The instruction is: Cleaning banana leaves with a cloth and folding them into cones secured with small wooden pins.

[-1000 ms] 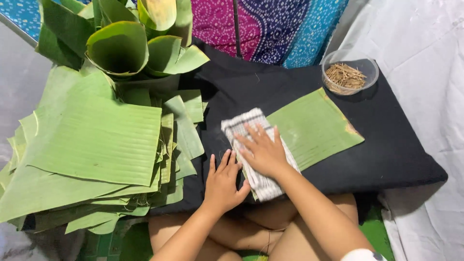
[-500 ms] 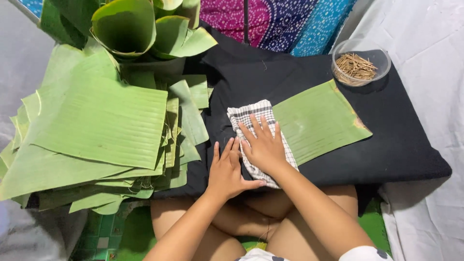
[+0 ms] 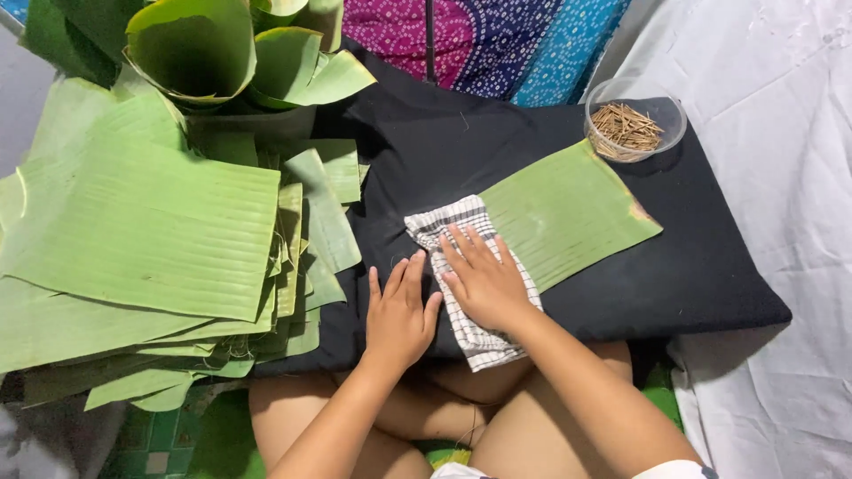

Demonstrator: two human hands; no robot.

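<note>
Checked cloth (image 3: pixel 469 270) partly hidden under right hand (image 3: pixel 484 284), covering leaf (image 3: pixel 568 213) edge

- Checked cloth (image 3: pixel 470 266), centre frame: woven cotton-like fabric, matt, soft w/ creases.
- Banana leaf (image 3: pixel 568 208), right of centre: ribbed, slight sheen.
- Leaf stack (image 3: pixel 142 231), left: same ribbed green, semi-matt.
- Black cushion (image 3: pixel 692 275): matt fabric.
- Bowl (image 3: pixel 635 120), upper right: clear, glossy, glass or plastic.
- Sticks (image 3: pixel 628 129) inside: dry, wood-like.

Checked cloth (image 3: pixel 470 275) (rumpled) overlapping banana leaf (image 3: pixel 568 213).
</note>
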